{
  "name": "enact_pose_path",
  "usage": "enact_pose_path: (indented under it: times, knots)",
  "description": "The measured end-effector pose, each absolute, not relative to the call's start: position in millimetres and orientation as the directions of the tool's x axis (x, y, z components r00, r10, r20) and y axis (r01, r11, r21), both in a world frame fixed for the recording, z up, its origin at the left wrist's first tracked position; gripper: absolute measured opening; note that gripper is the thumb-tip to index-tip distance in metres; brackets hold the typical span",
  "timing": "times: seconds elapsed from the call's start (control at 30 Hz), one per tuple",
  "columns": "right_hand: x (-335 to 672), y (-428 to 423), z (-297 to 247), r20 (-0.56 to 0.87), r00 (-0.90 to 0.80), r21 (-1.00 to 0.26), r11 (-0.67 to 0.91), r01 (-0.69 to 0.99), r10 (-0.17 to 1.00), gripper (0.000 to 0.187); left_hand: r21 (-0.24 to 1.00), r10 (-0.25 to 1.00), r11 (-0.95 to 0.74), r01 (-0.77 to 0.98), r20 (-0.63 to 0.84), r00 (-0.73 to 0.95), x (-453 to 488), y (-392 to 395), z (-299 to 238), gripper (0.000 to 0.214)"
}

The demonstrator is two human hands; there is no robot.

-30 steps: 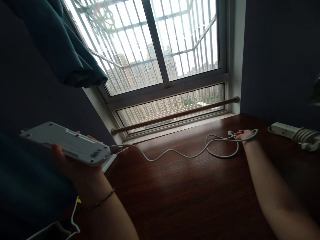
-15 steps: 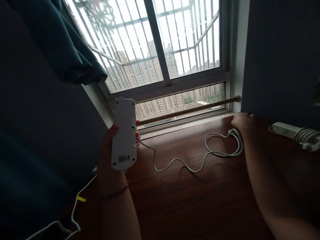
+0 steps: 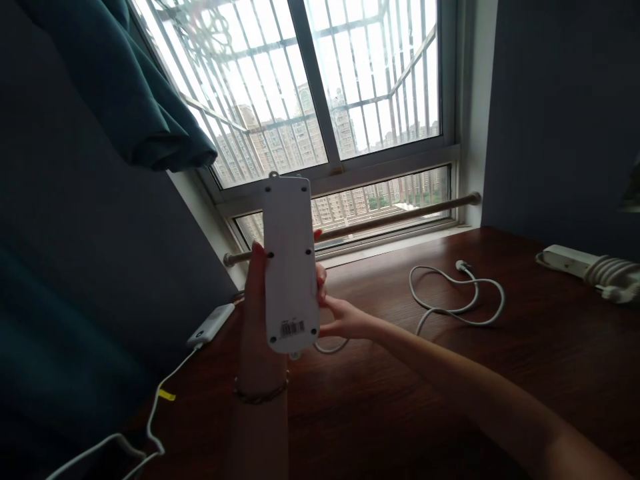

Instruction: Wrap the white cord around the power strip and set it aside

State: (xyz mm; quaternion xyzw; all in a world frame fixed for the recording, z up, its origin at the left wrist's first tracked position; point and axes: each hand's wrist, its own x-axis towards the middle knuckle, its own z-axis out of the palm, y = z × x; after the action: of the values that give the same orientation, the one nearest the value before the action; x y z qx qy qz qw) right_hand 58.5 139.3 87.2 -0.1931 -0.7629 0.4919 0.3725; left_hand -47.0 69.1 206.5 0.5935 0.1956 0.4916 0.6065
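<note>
My left hand (image 3: 260, 313) holds a white power strip (image 3: 290, 263) upright, its back with a barcode label facing me. Its fingers wrap round the strip's sides. My right hand (image 3: 343, 319) reaches in just right of the strip's lower end and pinches the white cord (image 3: 457, 297) where it leaves the strip. The rest of the cord lies looped on the dark wooden tabletop (image 3: 390, 400), ending in a plug (image 3: 461, 267) near the window.
A second white power strip (image 3: 570, 259) with a coiled cable (image 3: 613, 275) lies at the far right. A small white power bank (image 3: 210, 325) with a thin cable sits at the left edge. A window with a wooden rod (image 3: 350, 227) and a teal curtain (image 3: 125, 87) stand behind.
My left hand raised the power strip and carried it right, toward the middle. My right hand left the plug end of the cord and came across to the strip's lower end.
</note>
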Motion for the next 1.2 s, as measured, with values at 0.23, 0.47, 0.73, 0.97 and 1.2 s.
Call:
enact_pose_path:
  times: [0.23, 0.47, 0.73, 0.97, 1.2]
  knots:
    - [69, 167, 79, 0.311, -0.475, -0.949, 0.296, -0.108, 0.823, 0.059, 0.953, 0.959, -0.282, 0.109, 0.283, 0.001, -73, 90, 195, 0.044]
    - [135, 195, 109, 0.527, 0.004, -0.833, 0.515, 0.203, 0.85, 0.042, 0.921, 0.957, -0.272, 0.277, 0.29, -0.025, -99, 111, 191, 0.042]
    - [166, 163, 158, 0.647, -0.52, -0.337, 0.82, 0.462, 0.558, 0.036, 0.215, 0.859, -0.047, 0.976, 0.507, -0.07, -78, 144, 164, 0.057]
    - [190, 163, 166, 0.739, -0.354, -0.304, 0.753, 0.583, 0.573, 0.034, -0.19, 0.722, -0.401, 0.896, 0.537, 0.437, -55, 146, 154, 0.053]
    - [208, 200, 144, 0.617, -0.298, -0.474, 0.647, 0.597, 0.728, 0.04, -0.2, 0.609, -0.546, 0.814, 0.572, 0.549, -39, 138, 161, 0.075]
